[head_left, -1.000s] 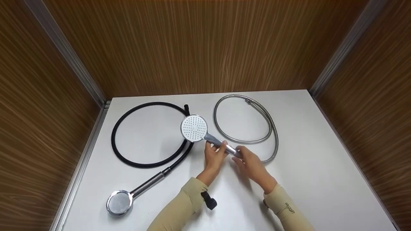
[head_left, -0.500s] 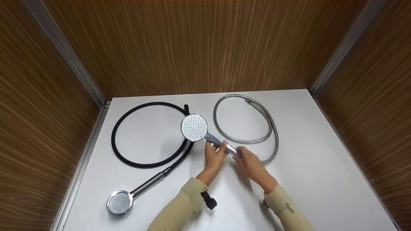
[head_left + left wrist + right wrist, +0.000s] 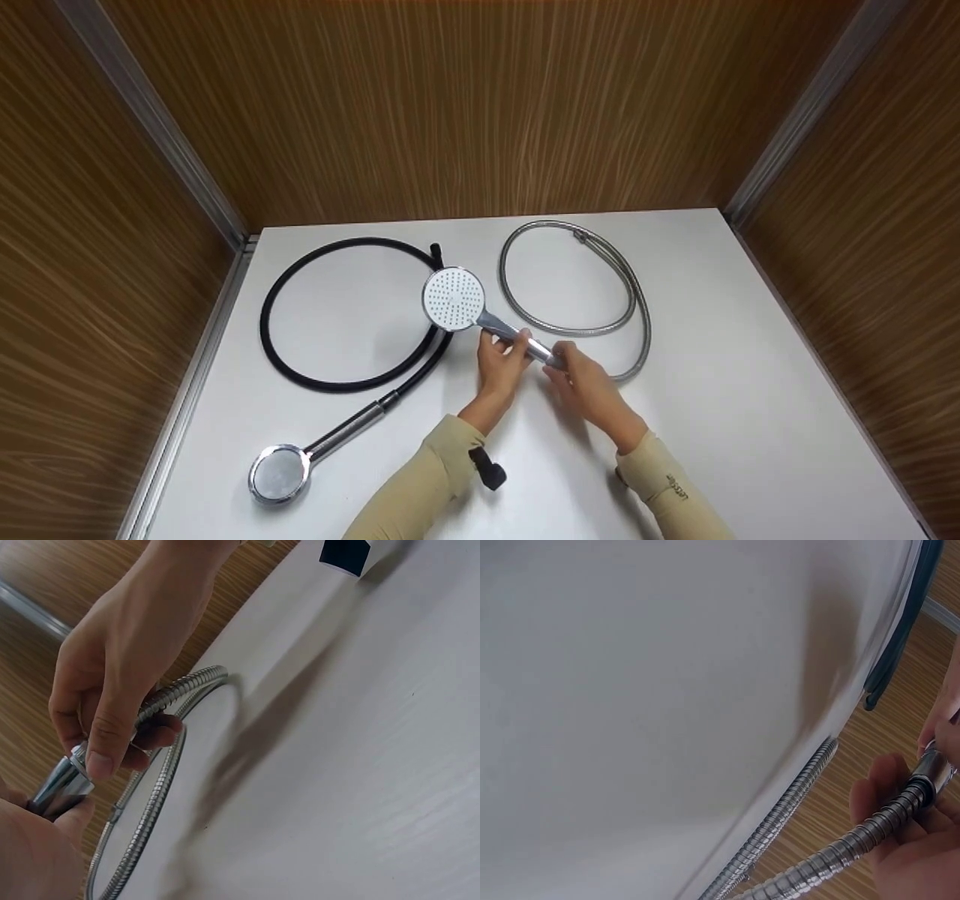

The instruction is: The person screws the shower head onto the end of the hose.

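Note:
My left hand (image 3: 501, 367) holds the chrome handle of a shower head (image 3: 454, 298), which is raised above the table with its white, dotted face up. At the handle's lower end, my right hand (image 3: 592, 386) pinches the end of a ribbed metal shower hose (image 3: 840, 855). In the left wrist view, the right thumb and fingers curl round the hose end right at the chrome handle (image 3: 61, 787). Hose end and handle meet there, but the fingers partly cover the joint and I cannot tell whether it is threaded. The rest of the hose lies looped on the table behind.
Left of my hands lies a coiled black hose (image 3: 330, 387), joined to a second chrome shower head (image 3: 279, 474) at the front left. The white table (image 3: 750, 375) is enclosed by wood-grain panels (image 3: 480, 112) at the back and sides. A black strap (image 3: 487, 469) hangs at my left wrist.
The right fingers shift slightly around the hose end. The left hand and the shower head stay nearly still, and everything on the table lies as before.

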Demonstrator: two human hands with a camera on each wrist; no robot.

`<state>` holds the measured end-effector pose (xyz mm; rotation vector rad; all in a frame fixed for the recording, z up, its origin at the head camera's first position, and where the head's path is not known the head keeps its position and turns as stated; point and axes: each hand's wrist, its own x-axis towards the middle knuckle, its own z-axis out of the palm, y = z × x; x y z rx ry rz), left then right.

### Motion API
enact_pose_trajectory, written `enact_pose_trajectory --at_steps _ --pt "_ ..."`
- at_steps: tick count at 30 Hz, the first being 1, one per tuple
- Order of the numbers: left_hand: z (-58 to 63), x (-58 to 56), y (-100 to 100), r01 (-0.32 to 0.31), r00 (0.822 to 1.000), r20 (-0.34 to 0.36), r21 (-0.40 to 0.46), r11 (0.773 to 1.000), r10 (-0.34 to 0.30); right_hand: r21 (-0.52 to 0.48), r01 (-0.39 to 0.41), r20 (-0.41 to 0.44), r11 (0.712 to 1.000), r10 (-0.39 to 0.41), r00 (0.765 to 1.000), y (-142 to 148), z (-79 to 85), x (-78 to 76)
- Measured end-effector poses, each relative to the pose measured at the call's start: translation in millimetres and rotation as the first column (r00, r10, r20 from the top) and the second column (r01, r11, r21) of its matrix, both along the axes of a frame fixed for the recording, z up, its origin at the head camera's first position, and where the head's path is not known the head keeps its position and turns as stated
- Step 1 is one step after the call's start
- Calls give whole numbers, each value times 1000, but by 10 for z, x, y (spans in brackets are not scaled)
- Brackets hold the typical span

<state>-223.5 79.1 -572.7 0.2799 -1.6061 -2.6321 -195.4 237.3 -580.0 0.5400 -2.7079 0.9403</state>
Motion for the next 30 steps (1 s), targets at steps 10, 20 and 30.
enact_pose_trajectory --at_steps 10,20,30 --pt "-24 -9 -2 7 1000 7 3 1000 -7 10 -2 19 1000 1 1000 4 -7 -3" --pt "-32 -18 2 1 1000 -12 6 1000 -1 39 21 94 999 -25 995 -3 -4 -17" --pt "-16 -10 -16 18 1000 8 -10 1000 -18 9 8 -12 1000 -8 1000 9 -33 -2"
